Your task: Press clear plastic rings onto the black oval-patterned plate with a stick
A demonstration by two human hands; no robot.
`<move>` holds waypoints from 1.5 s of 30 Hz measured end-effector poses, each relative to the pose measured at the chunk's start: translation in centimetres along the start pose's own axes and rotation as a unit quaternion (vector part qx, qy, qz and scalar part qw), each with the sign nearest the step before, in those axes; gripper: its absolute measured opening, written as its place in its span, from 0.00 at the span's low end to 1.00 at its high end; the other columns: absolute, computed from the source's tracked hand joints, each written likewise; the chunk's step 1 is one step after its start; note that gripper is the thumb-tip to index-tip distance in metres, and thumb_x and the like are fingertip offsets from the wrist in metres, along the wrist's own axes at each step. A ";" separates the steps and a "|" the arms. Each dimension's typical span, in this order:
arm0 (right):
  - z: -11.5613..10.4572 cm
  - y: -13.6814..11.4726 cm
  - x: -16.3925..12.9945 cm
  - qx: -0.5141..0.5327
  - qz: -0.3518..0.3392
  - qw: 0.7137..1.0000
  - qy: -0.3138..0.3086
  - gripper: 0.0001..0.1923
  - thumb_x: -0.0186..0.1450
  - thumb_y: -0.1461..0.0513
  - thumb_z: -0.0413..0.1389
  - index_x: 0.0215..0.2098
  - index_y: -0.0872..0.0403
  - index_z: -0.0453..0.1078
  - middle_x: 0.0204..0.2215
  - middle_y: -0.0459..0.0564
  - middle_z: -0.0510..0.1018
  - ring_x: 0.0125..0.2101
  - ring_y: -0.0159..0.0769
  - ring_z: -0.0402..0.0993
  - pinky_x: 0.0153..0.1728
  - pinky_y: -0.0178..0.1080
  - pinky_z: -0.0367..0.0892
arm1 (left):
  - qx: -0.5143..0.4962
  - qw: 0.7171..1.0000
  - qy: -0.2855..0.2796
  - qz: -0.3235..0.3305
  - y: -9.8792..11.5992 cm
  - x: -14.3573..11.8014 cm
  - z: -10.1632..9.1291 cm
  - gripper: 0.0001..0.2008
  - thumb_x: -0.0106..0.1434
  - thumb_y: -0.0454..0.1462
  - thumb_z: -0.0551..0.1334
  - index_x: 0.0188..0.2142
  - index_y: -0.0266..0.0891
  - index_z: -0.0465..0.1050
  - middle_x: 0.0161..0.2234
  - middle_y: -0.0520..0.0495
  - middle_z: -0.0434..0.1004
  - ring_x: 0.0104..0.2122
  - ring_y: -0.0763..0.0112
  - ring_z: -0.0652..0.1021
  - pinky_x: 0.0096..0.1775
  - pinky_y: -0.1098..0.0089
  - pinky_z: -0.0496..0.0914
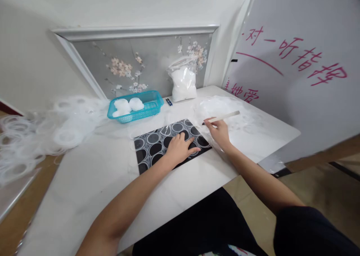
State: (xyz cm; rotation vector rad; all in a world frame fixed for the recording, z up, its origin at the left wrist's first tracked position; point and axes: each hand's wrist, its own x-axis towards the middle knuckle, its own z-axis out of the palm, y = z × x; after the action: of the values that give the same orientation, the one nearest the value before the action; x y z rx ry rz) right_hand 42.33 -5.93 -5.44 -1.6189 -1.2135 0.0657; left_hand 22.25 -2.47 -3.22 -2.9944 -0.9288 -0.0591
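My left hand (pixel 178 150) lies with fingers spread on a black rectangular sheet (pixel 141 168). Rows of pale translucent rings (pixel 177 127) show on this sheet, in what looks like clear plastic over it. My right hand (pixel 219 133) is closed around a slim white pen-shaped tool (pixel 228 115). Its dark tip points down and left, close to the sheet's right end; whether it touches anything I cannot tell. Under and beyond my right hand lies a heap of clear, crinkled plastic (pixel 225 106).
At the back stand a turquoise basket (pixel 153 98) holding white round bundles and a clear bag (pixel 184 81) of white material. Small dark-blue snips (pixel 168 101) lie between them. A large pile of translucent rings (pixel 67 132) spreads on the left. A whiteboard (pixel 309 109) rises at right.
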 end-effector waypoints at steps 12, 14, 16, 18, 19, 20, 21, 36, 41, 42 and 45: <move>0.3 0.4 -0.6 0.039 0.015 0.997 -0.067 0.17 0.63 0.51 0.53 0.28 0.53 0.77 0.37 0.54 0.82 0.41 0.47 0.77 0.45 0.46 0.69 | -0.010 1.000 0.007 0.010 0.0 0.1 0.0 0.34 0.67 0.59 0.47 0.59 0.41 0.69 0.43 0.37 0.70 0.45 0.53 0.71 0.46 0.61 0.65; 0.9 0.4 -1.1 0.060 0.018 0.993 -0.103 0.15 0.63 0.51 0.54 0.31 0.52 0.77 0.38 0.51 0.82 0.40 0.45 0.77 0.43 0.44 0.70 | -0.012 1.000 0.007 0.014 -0.1 0.1 -0.1 0.33 0.66 0.60 0.48 0.59 0.42 0.69 0.42 0.38 0.70 0.44 0.53 0.71 0.46 0.61 0.65; 1.2 0.4 -1.4 0.070 0.038 0.989 -0.125 0.14 0.62 0.51 0.55 0.32 0.52 0.77 0.36 0.50 0.82 0.38 0.43 0.78 0.41 0.42 0.71 | -0.014 1.000 0.008 0.018 -0.3 0.1 -0.1 0.33 0.66 0.59 0.49 0.59 0.43 0.69 0.41 0.38 0.70 0.44 0.53 0.71 0.45 0.61 0.65; 1.3 0.3 -1.4 0.072 0.056 0.986 -0.141 0.14 0.62 0.51 0.55 0.32 0.52 0.77 0.35 0.50 0.82 0.36 0.43 0.78 0.40 0.42 0.71 | -0.017 1.000 0.012 0.020 -0.3 0.2 0.0 0.33 0.66 0.60 0.50 0.59 0.42 0.69 0.41 0.38 0.70 0.44 0.53 0.71 0.45 0.61 0.66; 1.3 0.2 -1.4 0.071 0.058 0.985 -0.144 0.15 0.62 0.51 0.55 0.32 0.52 0.76 0.35 0.50 0.82 0.35 0.42 0.78 0.39 0.42 0.71 | -0.019 1.000 0.014 0.020 -0.3 0.2 0.0 0.34 0.66 0.60 0.50 0.59 0.42 0.70 0.41 0.37 0.70 0.44 0.53 0.71 0.45 0.60 0.66; 1.3 0.2 -1.4 0.070 0.057 0.985 -0.145 0.15 0.62 0.51 0.55 0.32 0.52 0.76 0.35 0.50 0.82 0.35 0.42 0.78 0.39 0.42 0.71 | -0.020 0.999 0.017 0.020 -0.3 0.2 0.1 0.34 0.65 0.60 0.50 0.58 0.41 0.70 0.42 0.37 0.70 0.43 0.53 0.71 0.45 0.60 0.66; 1.2 0.2 -1.4 0.068 0.054 0.985 -0.148 0.15 0.62 0.51 0.55 0.32 0.52 0.76 0.35 0.50 0.82 0.34 0.42 0.78 0.39 0.42 0.71 | -0.021 0.999 0.019 0.021 -0.3 0.3 0.1 0.34 0.65 0.60 0.49 0.58 0.41 0.71 0.42 0.37 0.70 0.43 0.53 0.71 0.45 0.60 0.66; 1.2 0.4 -1.1 0.046 0.034 0.986 -0.155 0.13 0.62 0.53 0.55 0.32 0.52 0.77 0.31 0.49 0.83 0.33 0.44 0.79 0.37 0.43 0.72 | -0.001 1.000 0.007 0.019 -0.3 0.2 0.0 0.33 0.65 0.60 0.51 0.59 0.43 0.69 0.42 0.39 0.71 0.44 0.54 0.72 0.45 0.62 0.65; 1.1 0.0 -2.2 -0.032 -0.067 0.984 -0.163 0.11 0.65 0.58 0.53 0.31 0.50 0.77 0.37 0.50 0.83 0.50 0.49 0.73 0.55 0.53 0.64 | -0.011 1.000 0.003 0.018 -0.3 0.2 -0.1 0.32 0.66 0.59 0.51 0.59 0.43 0.69 0.42 0.38 0.71 0.45 0.53 0.72 0.45 0.61 0.65; 1.2 -0.1 -2.6 -0.059 -0.101 0.979 -0.165 0.11 0.65 0.60 0.52 0.32 0.50 0.77 0.38 0.49 0.83 0.55 0.50 0.69 0.59 0.56 0.58 | -0.016 1.000 0.001 0.020 -0.3 0.2 -0.2 0.32 0.66 0.59 0.52 0.59 0.43 0.69 0.43 0.37 0.71 0.45 0.53 0.72 0.45 0.61 0.65; 1.3 -0.4 -2.8 -0.135 -0.186 0.957 -0.178 0.11 0.62 0.66 0.52 0.35 0.47 0.77 0.33 0.48 0.83 0.59 0.49 0.63 0.65 0.58 0.44 | -0.036 0.999 -0.003 0.022 -0.4 0.3 -0.2 0.33 0.64 0.60 0.54 0.59 0.43 0.70 0.42 0.38 0.71 0.45 0.52 0.72 0.46 0.60 0.65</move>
State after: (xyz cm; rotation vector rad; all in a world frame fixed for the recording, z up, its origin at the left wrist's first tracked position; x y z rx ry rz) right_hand 39.95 -7.06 -7.13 -1.6243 -1.8578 -0.0537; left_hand 22.23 -2.00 -2.97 -3.0814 -0.8791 -0.0849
